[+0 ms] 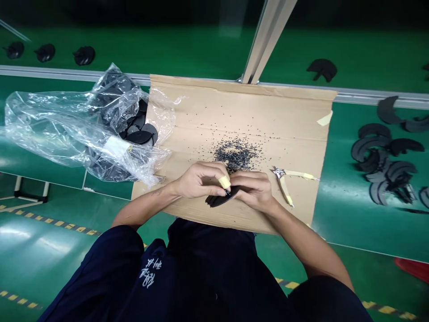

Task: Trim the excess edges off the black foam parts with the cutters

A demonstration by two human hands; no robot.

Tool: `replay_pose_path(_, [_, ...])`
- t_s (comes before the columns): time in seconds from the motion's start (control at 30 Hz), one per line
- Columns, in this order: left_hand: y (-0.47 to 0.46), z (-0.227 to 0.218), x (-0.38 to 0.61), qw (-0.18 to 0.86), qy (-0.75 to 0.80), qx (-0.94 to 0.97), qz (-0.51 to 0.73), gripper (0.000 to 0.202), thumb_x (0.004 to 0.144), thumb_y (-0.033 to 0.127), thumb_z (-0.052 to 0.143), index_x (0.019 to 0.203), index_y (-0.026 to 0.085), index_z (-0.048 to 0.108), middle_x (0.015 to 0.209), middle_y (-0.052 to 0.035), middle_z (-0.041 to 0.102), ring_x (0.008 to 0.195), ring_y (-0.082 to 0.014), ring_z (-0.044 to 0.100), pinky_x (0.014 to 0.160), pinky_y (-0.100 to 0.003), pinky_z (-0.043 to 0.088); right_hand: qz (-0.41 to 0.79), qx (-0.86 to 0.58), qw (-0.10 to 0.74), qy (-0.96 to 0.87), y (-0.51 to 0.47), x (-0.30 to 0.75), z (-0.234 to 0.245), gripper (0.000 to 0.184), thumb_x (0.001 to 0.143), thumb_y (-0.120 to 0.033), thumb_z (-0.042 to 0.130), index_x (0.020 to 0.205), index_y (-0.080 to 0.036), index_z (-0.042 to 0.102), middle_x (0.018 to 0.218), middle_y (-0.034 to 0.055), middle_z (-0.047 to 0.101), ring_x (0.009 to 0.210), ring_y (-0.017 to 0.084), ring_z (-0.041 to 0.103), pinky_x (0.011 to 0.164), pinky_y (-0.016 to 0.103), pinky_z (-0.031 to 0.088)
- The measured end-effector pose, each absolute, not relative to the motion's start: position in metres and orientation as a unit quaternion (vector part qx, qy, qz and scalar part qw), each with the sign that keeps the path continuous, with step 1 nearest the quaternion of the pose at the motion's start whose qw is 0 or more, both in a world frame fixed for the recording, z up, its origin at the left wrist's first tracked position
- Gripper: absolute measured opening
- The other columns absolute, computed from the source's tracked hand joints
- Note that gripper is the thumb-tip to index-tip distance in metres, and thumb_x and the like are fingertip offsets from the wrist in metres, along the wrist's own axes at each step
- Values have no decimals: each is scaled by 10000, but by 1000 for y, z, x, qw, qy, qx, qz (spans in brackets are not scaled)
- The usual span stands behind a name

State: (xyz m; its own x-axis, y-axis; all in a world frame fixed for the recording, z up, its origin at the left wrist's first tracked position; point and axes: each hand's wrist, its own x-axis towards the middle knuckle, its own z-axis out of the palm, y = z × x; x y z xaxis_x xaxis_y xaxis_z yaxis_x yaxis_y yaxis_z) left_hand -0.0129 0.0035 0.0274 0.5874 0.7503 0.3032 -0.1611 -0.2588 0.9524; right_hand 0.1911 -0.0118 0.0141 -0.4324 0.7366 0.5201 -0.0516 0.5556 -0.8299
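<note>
My right hand (254, 190) grips a thin, black, rounded plastic part (217, 200), tilted near the front of a cardboard sheet (187, 107). My left hand (204, 180) is closed in a pinch at this part's upper edge, with yellow tape around one fingertip. Something small and dark shows between its thumb and finger, too small to name. Just beyond both hands lies a heap of tiny black bits (236, 154), scattered outward over the cardboard. To the right of my right hand rest cutting pliers (283, 179) with spread, yellow-taped handles.
At left, a clear plastic bag (53, 127) spills black discs (139, 136) toward the cardboard. Several black curved parts (385, 156) are piled on the green table at right. A metal post (268, 42) rises behind the cardboard. More black parts (83, 55) sit beyond the rail.
</note>
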Motion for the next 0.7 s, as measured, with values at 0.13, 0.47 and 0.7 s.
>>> replay_pose_path(0.13, [2, 28, -12, 532, 226, 696, 426, 272, 902, 432, 746, 831, 170, 768, 792, -78, 752, 755, -143, 695, 725, -277, 581, 377, -244, 497, -742, -13, 190, 18, 237, 947, -366, 689, 888, -139, 728, 804, 86, 736, 683, 124, 692, 598, 216, 565])
replay_pose_path(0.47, [2, 21, -8, 573, 277, 617, 462, 383, 935, 528, 670, 893, 161, 773, 860, -80, 746, 805, -148, 708, 753, -255, 579, 274, -327, 522, -738, -15, 185, 25, 174, 930, -300, 719, 844, -149, 735, 798, 70, 751, 671, 133, 695, 610, 249, 580])
replay_pose_path(0.7, [-3, 8, 0, 581, 351, 592, 434, 402, 793, 444, 846, 1058, 163, 733, 1037, -75, 765, 903, -165, 738, 795, -259, 608, 238, -420, 382, -788, -20, 221, 31, 318, 961, -467, 654, 1103, -188, 711, 1033, 87, 750, 951, 194, 710, 844, 361, 600])
